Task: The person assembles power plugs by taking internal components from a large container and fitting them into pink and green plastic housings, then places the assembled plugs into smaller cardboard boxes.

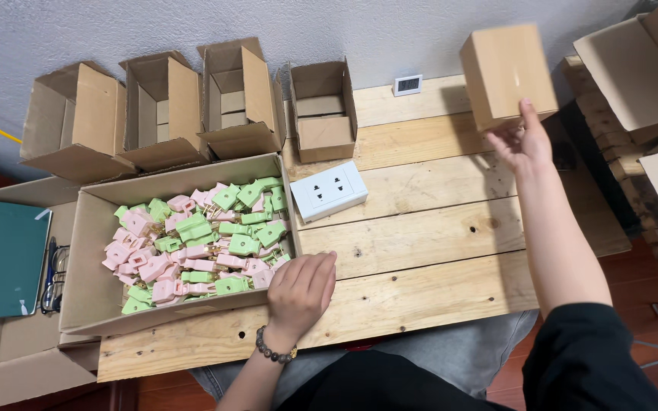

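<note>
Cardboard, a small closed box point(507, 74), is held aloft near the tabletop's far right corner, right hand point(525, 141) gripping only its lower edge; it could tip free. Left hand point(301, 289), loosely curled and empty, rests beside the plug-filled carton point(89, 251).

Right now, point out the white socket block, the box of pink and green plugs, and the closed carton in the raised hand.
white socket block point(329, 190), head view, on its top face.
box of plugs point(85, 293), head view, on its left inner wall.
closed carton point(506, 70), head view, on its broad face.
</note>
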